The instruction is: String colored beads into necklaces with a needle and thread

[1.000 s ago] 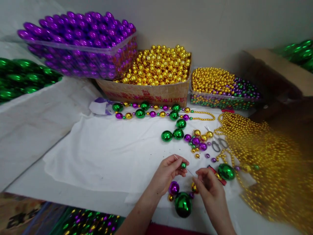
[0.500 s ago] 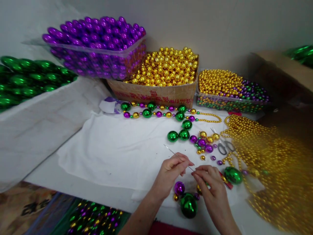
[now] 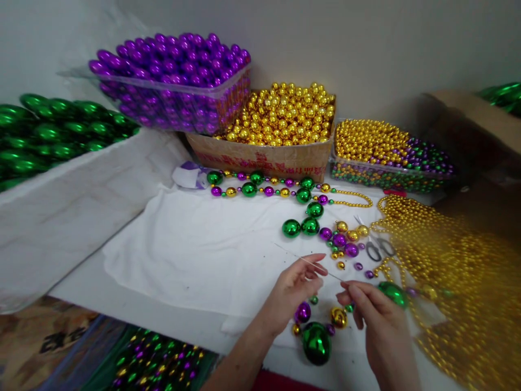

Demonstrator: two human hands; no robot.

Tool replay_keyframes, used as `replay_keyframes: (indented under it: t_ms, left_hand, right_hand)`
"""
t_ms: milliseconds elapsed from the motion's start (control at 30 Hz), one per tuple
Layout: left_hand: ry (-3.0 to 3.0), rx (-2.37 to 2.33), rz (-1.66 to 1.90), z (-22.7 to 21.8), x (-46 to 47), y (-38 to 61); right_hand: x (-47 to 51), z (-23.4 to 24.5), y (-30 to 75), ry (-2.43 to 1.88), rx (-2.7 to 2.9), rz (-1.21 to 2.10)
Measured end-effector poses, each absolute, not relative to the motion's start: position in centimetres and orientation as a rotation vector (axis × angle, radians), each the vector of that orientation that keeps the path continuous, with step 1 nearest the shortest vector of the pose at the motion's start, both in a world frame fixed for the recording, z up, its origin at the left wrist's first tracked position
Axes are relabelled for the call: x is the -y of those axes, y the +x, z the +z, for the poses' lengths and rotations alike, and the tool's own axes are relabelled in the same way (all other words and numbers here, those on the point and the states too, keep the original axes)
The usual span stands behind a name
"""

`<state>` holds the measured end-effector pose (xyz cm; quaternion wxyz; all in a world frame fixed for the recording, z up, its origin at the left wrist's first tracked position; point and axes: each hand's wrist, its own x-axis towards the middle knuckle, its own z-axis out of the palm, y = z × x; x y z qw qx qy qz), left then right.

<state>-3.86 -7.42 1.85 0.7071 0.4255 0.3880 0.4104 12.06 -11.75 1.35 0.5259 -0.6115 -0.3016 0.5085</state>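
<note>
A thin, pale string [image 3: 299, 256] runs in a straight line across the fingers of my left hand [image 3: 291, 293] to my right hand [image 3: 376, 312]. My left fingers are curled loosely about it, its free end sticking out to the upper left. My right thumb and forefinger pinch the string's other part. Below and between the hands lies a curve of beads: a large green bead [image 3: 316, 343], a purple bead [image 3: 302, 312], a gold bead [image 3: 338, 317] and several smaller ones. Another big green bead [image 3: 393, 295] sits behind my right hand, partly covered.
Scissors [image 3: 373, 251] and loose beads [image 3: 339, 240] lie beyond my hands. A finished-looking bead necklace [image 3: 249, 189] stretches across the white cloth [image 3: 175, 260]. Behind stand a purple-bead tub [image 3: 163, 84], a gold-bead carton [image 3: 264, 160] and a mixed-bead tub [image 3: 391, 168]. Gold bead strands [image 3: 459, 282] heap at right.
My right hand has moved right and down, away from my left hand, and more string shows between them. The left fingers have loosened from a pinch. The whole view has shifted slightly.
</note>
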Motion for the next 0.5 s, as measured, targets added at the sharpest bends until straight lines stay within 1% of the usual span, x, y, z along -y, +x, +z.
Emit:
replay_keyframes:
  t_ms: [100,200,367,500]
  left_hand:
    - [1.159,-0.759,0.739,2.4,8.1,-3.5]
    - [1.213,-0.714,0.564,2.2,8.6,-3.1]
    - [1.384,-1.016,0.446,1.5,8.4,-4.7]
    - [1.645,-1.114,0.480,1.2,7.1,-6.6]
  right_hand:
    - [11.4,3.1,10.8,-1.321,0.782,1.305]
    - [10.6,4.9,10.2,-1.150,0.633,1.424]
    - [9.8,6.4,13.3,-1.040,0.328,1.381]
    - [10.5,5.6,15.5,-1.087,0.303,1.367]
